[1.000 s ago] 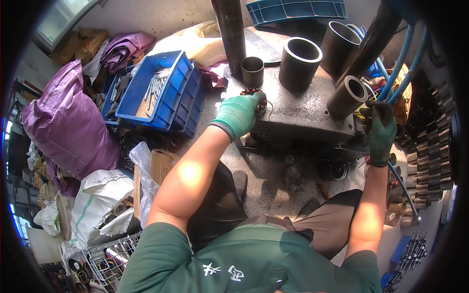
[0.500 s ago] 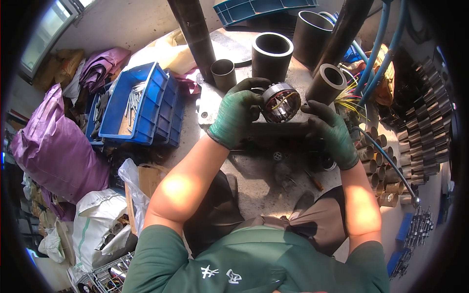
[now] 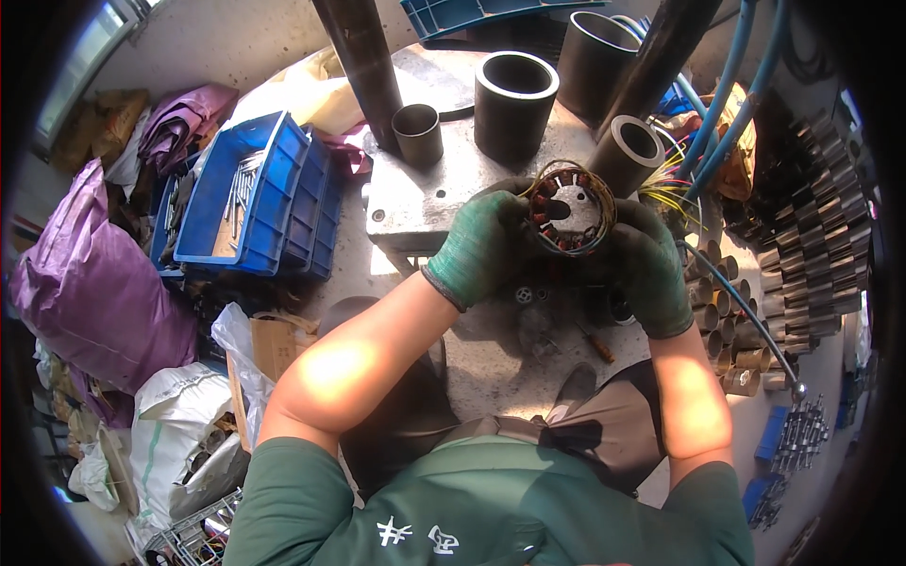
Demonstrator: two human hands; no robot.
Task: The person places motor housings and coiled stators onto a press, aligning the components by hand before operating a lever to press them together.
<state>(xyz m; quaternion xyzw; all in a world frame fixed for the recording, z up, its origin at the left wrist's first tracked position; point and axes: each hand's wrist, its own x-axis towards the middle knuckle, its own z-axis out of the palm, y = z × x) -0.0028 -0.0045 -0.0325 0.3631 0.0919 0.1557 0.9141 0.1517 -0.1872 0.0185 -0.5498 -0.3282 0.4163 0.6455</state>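
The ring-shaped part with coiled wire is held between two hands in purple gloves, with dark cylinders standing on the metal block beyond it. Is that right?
Not quite: the head view shows green gloves, not purple, on the left hand and right hand. The ring-shaped part is held between them, with dark cylinders standing on the metal block beyond it.

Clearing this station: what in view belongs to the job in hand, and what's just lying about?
In the job:
coil-wound ring, held between left hand and right hand
probably the metal block and the thick-walled cylinder standing on it

Lying about, apparently:
blue crate with metal rods
purple sack
white sack
orange-handled tool on the floor
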